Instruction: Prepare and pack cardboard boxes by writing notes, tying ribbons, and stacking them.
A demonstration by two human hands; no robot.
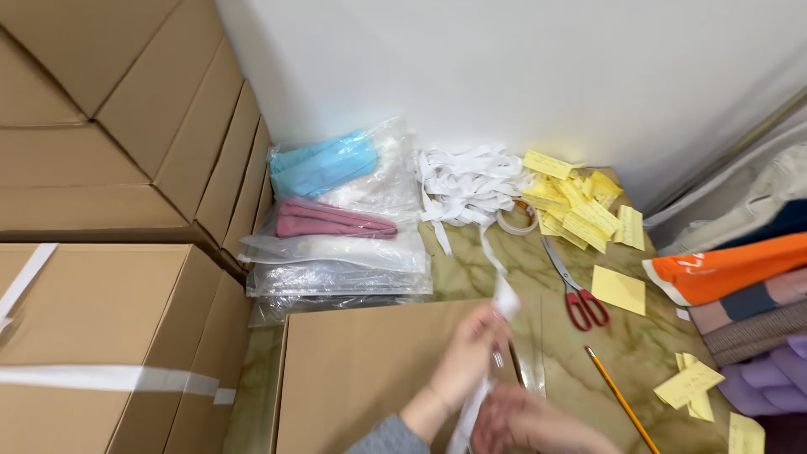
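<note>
My left hand (465, 360) reaches out of a grey sleeve and pinches a white strip (505, 301) near its upper end. The strip hangs down between both hands. My right hand (528, 423) sits lower, at the bottom edge, its fingers curled by the strip's lower part; both hands are blurred. They hover over the right edge of a flat brown cardboard box (361, 374) on the greenish marbled table (605, 353). Red-handled scissors (576, 294) lie just right of the hands, and a yellow pencil (622, 403) lies beside them.
A heap of white strips (466, 185), a tape roll (515, 219) and several yellow paper slips (580, 206) lie by the white wall. Clear bags hold blue (324, 164) and pink (328, 220) cloth. Large cardboard boxes (101, 336) stand on the left, folded fabrics (731, 269) on the right.
</note>
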